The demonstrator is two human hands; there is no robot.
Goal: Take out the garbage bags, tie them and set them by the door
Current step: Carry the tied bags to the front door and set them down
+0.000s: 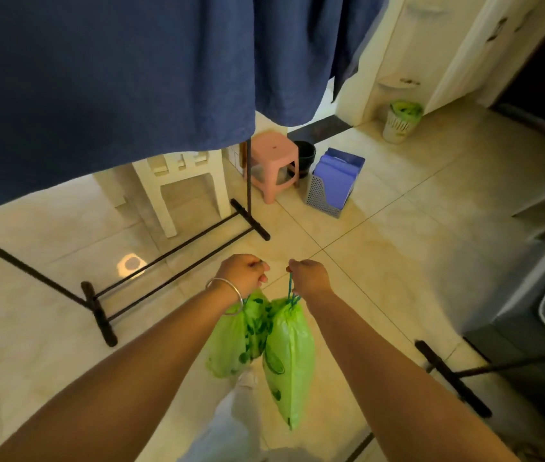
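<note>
left hand (242, 273): clenched into a fist around the top of the left green garbage bag (239, 335), silver bangle (226, 295) sitting on the wrist

right hand (307, 278): grip is pinched shut on the teal drawstring (290, 291) of the right green garbage bag (289, 361)

bags: both hang in the air under the hands, off the floor, pressed up against each other between the two forearms. The right one is cinched closed at the neck; the left one's top is hidden by the wrist so can't tell there. Dark green leafy print on both

floor (381, 261): glossy cream tile with dark grout lines, nothing under the bags except a bit of the person's pale trouser leg (241, 411)

drying rack (171, 258): black metal frame, feet on the floor to the left of the hands, big blue cloth (114, 78) draped over it filling the top of the view

further back: pink plastic stool (276, 165) beside a white stool (184, 185), a dark bucket (304, 155) just behind the pink one, and a mesh file holder (331, 185) with purple folders next to that

far corner: white slatted waste bin (399, 123) with a green liner, standing against the wall

right edge: grey appliance (537, 315), only partly in view
</note>
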